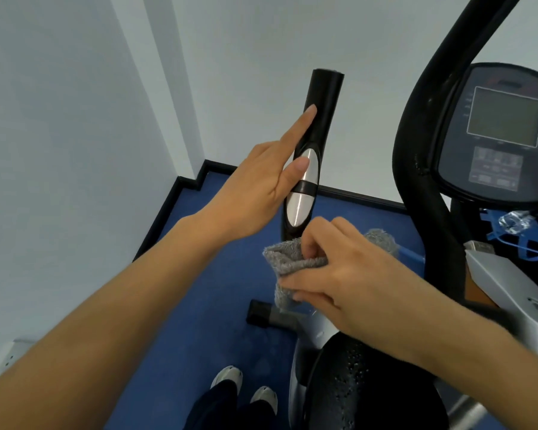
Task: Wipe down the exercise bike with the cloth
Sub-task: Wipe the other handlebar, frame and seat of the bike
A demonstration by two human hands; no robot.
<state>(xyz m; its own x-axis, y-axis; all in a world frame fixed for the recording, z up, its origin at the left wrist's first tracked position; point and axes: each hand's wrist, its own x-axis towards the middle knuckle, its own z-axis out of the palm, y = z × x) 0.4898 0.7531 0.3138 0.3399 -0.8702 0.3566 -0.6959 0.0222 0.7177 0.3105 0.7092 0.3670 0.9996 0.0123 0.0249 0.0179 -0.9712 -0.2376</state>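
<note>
The exercise bike fills the right half of the head view. Its black left handlebar grip (323, 97) stands upright at centre, with a silver pulse sensor (302, 197) on it. My left hand (261, 184) lies flat against the grip's left side, fingers straight, thumb on the sensor, not closed around it. Just below the grip, my right hand (348, 274) is shut on a bunched grey cloth (288, 259), which touches the grip's lower end. The console (503, 131) with a grey screen sits at the right. The black saddle (370, 383) is below my right arm.
White walls meet in a corner at the left, with a black skirting board (168, 212) along the blue floor (199, 305). The bike's foot bar (261, 315) lies on the floor. My two shoes (246, 386) stand beside the frame. A blue bottle cage (516, 234) holds something clear.
</note>
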